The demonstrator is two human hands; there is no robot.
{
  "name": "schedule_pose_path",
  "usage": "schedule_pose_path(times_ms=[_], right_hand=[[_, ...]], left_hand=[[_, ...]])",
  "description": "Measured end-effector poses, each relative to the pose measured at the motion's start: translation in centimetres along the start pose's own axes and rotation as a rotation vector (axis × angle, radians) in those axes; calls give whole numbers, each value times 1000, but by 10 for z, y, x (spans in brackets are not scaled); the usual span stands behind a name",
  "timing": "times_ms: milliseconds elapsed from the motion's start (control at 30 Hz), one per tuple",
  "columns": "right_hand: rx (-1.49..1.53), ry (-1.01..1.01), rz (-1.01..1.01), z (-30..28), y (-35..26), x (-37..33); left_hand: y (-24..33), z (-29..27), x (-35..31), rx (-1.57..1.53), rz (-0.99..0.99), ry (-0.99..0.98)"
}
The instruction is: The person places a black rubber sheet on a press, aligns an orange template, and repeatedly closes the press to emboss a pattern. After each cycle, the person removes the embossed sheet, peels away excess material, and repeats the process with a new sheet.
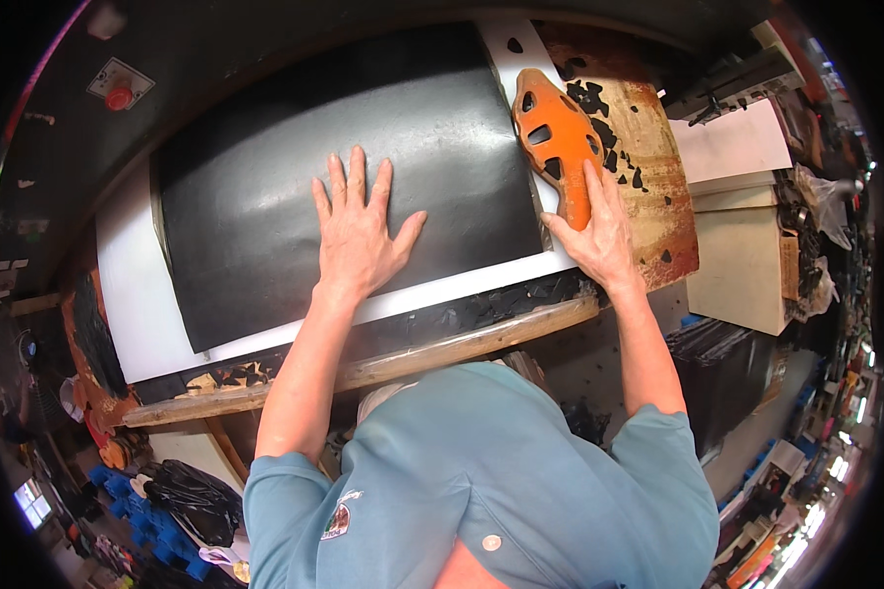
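While the left hand [359, 231] lies flat and open, fingers spread, on the black sheet [295, 177], the right hand [599, 236] rests on the lower end of the orange die [557, 147], fingers laid along it and not closed round it. That sheet covers most of the white board [133, 294], reaching nearly to its right edge, and looks smooth and uncut: no holes show anywhere in it. With its cut-out windows, the die lies at the right edge of the board, partly over the sheet's right margin and partly over the rusty brown plate [658, 187] beyond. Small black offcuts [609, 128] are scattered on that plate beside the die, and more scraps [481, 314] lie along the near edge of the board above the wooden rail [413, 358]. Judging by this, the sheet is laid and being held flat, the die is only just brought to its edge, and nearly the whole sheet remains to be worked.
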State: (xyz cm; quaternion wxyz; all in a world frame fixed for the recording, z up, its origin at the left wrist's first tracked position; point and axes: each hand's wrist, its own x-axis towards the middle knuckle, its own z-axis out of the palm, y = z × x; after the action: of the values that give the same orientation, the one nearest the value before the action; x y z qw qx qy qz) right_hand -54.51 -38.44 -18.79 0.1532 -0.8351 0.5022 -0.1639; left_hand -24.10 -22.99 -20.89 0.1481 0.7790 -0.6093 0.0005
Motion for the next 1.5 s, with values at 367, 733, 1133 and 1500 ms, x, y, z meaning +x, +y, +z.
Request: schedule_pose_path(times_ms=[367, 733, 1133, 1500], right_hand=[[1190, -148, 366, -69, 17, 8], [557, -41, -132, -3, -82, -4], [-184, 54, -734, 61, 7, 135], [-56, 9, -464, 69, -4, 232]], left_hand=[[1, 0, 2, -43, -3, 37], [-21, 4, 4, -631, -282, 505], [-17, 3, 6, -400, -158, 408], [-16, 5, 9, -344, -130, 398]])
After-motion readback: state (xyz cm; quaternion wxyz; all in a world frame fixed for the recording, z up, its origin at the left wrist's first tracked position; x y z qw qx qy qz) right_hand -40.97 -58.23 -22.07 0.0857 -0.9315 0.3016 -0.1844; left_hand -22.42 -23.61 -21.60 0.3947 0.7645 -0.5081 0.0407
